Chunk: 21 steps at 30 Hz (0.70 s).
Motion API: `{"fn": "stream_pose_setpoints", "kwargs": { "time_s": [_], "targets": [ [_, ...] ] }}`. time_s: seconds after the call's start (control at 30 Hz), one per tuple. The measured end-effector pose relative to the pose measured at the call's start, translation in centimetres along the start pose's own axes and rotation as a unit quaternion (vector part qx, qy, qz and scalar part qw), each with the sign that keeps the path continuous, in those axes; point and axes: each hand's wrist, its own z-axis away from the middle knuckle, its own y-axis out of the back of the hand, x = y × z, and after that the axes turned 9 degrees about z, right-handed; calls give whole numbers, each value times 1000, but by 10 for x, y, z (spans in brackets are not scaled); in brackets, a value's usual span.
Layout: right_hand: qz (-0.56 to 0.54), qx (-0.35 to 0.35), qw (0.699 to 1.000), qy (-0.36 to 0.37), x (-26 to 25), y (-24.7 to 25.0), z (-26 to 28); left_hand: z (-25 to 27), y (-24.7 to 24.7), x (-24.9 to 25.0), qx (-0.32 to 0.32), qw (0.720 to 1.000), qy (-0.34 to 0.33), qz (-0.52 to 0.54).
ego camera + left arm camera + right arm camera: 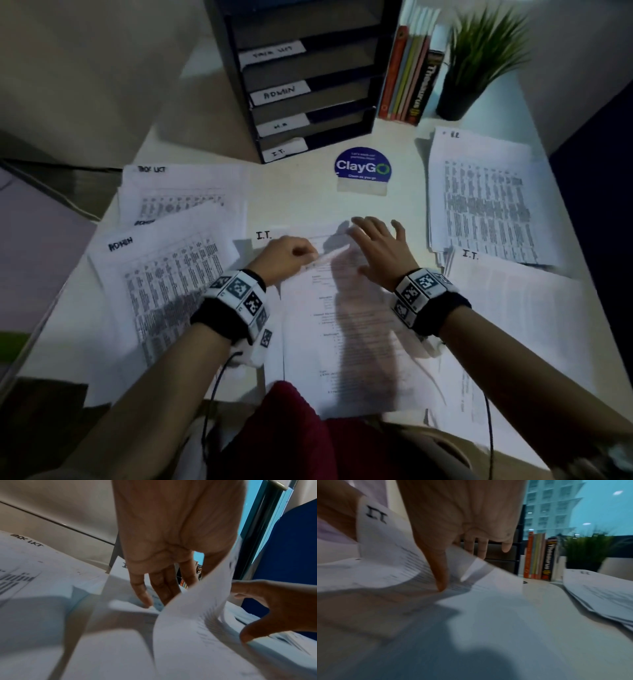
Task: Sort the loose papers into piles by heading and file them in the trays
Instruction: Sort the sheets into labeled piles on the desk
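Observation:
The top I.T. sheet [342, 325] lies in front of me on the desk's middle pile. My left hand [301, 251] pinches its upper edge and curls it up off the pile; the lifted sheet [197, 608] rises beside my left-hand fingers [145, 596]. In the right wrist view the raised corner with the I.T. heading [376, 515] stands at the left. My right hand [373, 233] is spread over the same pile, thumb [441, 582] pressing on the page below. The black tray stack [366, 116] stands at the back, with labelled slots, the bottom one I.T. [284, 150].
A TASK LIST pile [185, 192] and an ADMIN pile [161, 274] lie at the left. At the right are an H.R. pile [479, 192] and another I.T. sheet [513, 308]. Behind stand books [407, 75], a potted plant [479, 61] and a blue ClayGo sign [363, 168].

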Motion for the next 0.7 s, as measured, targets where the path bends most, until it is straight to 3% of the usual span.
{"fn": "stream_pose_setpoints", "kwargs": {
  "time_s": [0.1,0.17,0.27,0.33,0.5,0.7],
  "targets": [
    [64,59,995,52,-8,-6,2,7,-3,-13,-5,1000,10,-24],
    [70,75,993,57,-11,-12,4,7,-2,-21,79,996,8,-38],
    [23,33,998,50,-17,-9,4,4,10,-29,184,978,48,-89],
    [23,-7,998,54,-19,-4,2,1,17,-33,181,976,55,-105],
    [-31,3,999,38,-35,8,-13,5,20,-36,160,980,-4,-122],
    [-26,-3,1000,3,-45,-5,-25,19,15,-39,187,955,-70,-220]
  ]
}}
